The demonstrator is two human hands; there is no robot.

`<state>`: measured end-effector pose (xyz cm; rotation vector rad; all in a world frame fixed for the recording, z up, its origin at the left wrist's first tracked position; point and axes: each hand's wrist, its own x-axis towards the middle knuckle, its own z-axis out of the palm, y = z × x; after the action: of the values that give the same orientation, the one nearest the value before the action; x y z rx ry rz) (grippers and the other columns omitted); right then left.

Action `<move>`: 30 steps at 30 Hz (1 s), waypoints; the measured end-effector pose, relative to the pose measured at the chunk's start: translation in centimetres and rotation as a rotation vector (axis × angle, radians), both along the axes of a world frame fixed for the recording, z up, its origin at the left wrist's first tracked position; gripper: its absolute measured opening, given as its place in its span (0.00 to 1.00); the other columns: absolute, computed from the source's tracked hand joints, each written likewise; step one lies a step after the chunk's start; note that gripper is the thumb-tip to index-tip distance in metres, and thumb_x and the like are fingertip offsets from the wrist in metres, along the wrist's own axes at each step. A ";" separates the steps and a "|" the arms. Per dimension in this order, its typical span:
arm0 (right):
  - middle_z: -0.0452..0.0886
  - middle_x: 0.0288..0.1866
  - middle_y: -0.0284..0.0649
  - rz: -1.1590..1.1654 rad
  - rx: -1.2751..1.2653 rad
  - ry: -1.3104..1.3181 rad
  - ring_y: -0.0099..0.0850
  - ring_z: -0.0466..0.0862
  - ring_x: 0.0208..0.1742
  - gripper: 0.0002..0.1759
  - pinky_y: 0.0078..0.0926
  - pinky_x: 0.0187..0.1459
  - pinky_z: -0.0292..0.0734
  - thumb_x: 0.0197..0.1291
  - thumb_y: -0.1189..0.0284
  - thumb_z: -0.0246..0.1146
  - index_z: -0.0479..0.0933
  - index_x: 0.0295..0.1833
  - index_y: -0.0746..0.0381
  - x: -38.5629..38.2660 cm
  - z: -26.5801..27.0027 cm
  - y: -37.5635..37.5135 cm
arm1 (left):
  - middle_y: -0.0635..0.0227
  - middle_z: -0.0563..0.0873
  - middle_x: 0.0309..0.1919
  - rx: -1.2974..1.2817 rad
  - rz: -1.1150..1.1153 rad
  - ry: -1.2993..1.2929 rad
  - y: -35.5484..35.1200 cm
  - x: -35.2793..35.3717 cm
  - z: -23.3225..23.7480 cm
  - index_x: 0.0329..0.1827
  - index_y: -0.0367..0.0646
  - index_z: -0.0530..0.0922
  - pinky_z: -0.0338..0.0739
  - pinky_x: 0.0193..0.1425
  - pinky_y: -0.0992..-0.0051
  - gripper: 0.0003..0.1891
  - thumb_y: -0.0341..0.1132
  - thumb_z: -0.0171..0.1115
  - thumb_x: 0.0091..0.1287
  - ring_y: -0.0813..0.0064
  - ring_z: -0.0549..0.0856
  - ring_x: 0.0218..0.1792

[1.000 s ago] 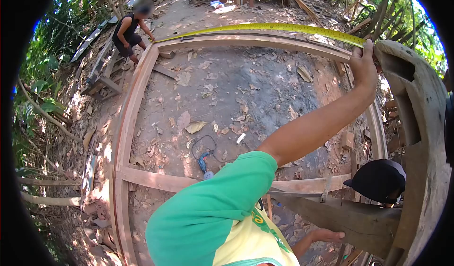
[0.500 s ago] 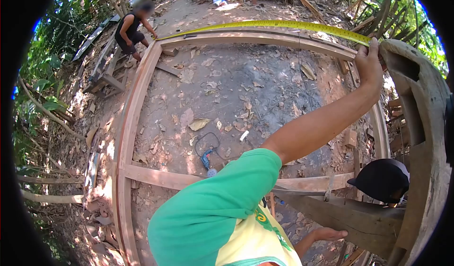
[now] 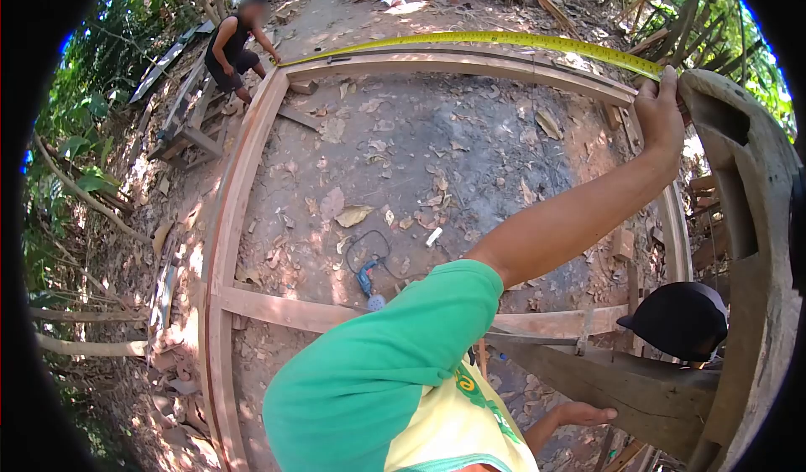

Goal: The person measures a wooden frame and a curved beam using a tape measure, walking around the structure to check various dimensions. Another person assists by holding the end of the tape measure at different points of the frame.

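My left hand [image 3: 659, 115] reaches out at the upper right, its fingers closed on one end of a yellow tape measure [image 3: 495, 39]. The tape runs along the far beam [image 3: 437, 62] of a large wooden frame, arching a little above it. At the far left corner, a person [image 3: 235, 48] in dark clothes has a hand at the tape's other end. Low on the right, my right hand [image 3: 583, 414] is palm up with fingers stretched out, its fingertips at the lower edge of a thick weathered beam [image 3: 638, 388].
A blue power tool [image 3: 365, 279] with a cord lies on the leaf-strewn ground inside the frame. A cross beam [image 3: 285, 312] spans the near side. A tall notched post [image 3: 751, 245] rises at the right, near a black cap [image 3: 682, 321]. A bench [image 3: 189, 140] stands left.
The tape's arch has risen slightly. The far person has shifted a little in stance. My hands stay almost where they were.
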<state>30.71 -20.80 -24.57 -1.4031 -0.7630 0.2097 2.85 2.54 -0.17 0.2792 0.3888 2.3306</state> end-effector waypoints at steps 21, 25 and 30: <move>0.59 0.65 0.62 0.010 -0.025 0.042 0.47 0.67 0.61 0.37 0.39 0.61 0.66 0.69 0.52 0.39 0.52 0.67 0.75 -0.8 1.2 -0.5 | 0.79 0.69 0.19 -0.021 -0.036 -0.019 -0.5 -0.1 0.3 0.28 0.45 0.69 0.62 0.21 0.80 0.16 0.47 0.53 0.68 0.88 0.66 0.19; 0.57 0.66 0.61 0.016 -0.025 0.038 0.47 0.67 0.61 0.37 0.39 0.61 0.66 0.69 0.51 0.38 0.50 0.68 0.73 -1.1 1.4 -0.5 | 0.78 0.70 0.20 -0.026 -0.029 0.005 -0.2 -0.1 0.0 0.29 0.45 0.69 0.65 0.22 0.80 0.16 0.47 0.53 0.68 0.87 0.67 0.20; 0.58 0.65 0.61 0.029 0.009 0.039 0.46 0.67 0.61 0.37 0.38 0.60 0.67 0.69 0.51 0.38 0.52 0.67 0.74 0.1 0.0 -0.1 | 0.77 0.70 0.21 0.014 -0.044 -0.025 -0.2 -0.1 0.1 0.29 0.45 0.69 0.67 0.24 0.80 0.15 0.47 0.53 0.68 0.86 0.68 0.21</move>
<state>30.80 -20.91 -24.53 -1.3765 -0.7512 0.2554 2.78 2.35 -0.05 0.2624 0.3499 2.2921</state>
